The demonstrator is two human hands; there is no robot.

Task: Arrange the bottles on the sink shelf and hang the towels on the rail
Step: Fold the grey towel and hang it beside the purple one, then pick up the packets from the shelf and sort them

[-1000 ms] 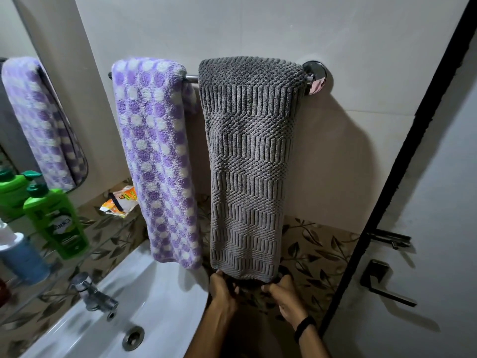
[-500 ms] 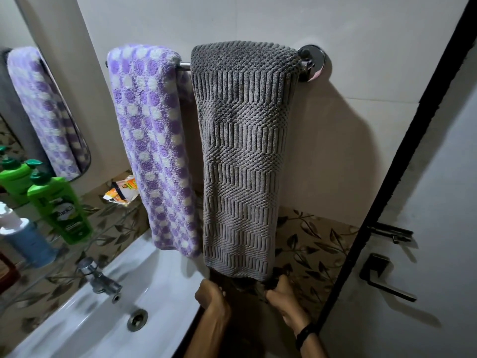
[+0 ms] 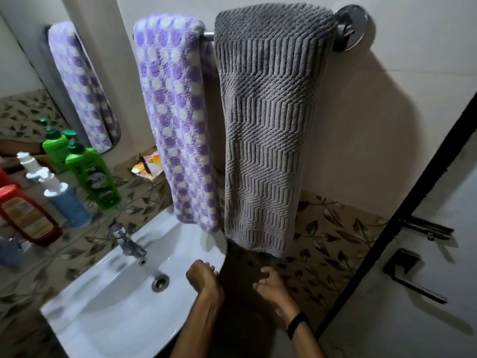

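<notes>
A grey ribbed towel [image 3: 265, 130] hangs folded over the chrome rail [image 3: 208, 34], beside a purple and white dotted towel [image 3: 178, 120] on its left. Below the grey towel's lower edge, my left hand [image 3: 202, 276] is loosely curled and holds nothing, a short way from the cloth. My right hand [image 3: 271, 282], with a black wristband, has spread relaxed fingers just under the hem, apart from it. On the glass sink shelf [image 3: 134, 200] stand a green bottle [image 3: 95, 177], a blue pump bottle [image 3: 64, 200] and a red bottle [image 3: 25, 215].
A white basin [image 3: 103, 301] with a chrome tap [image 3: 126, 241] lies under the shelf. An orange sachet [image 3: 148, 165] rests at the shelf's far end. The mirror [image 3: 38, 73] is at the left. A door with a black handle [image 3: 410, 275] stands at the right.
Both hands have let go of the grey towel's lower edge and dropped a little below it. The view has moved closer and turned left, showing more bottles.
</notes>
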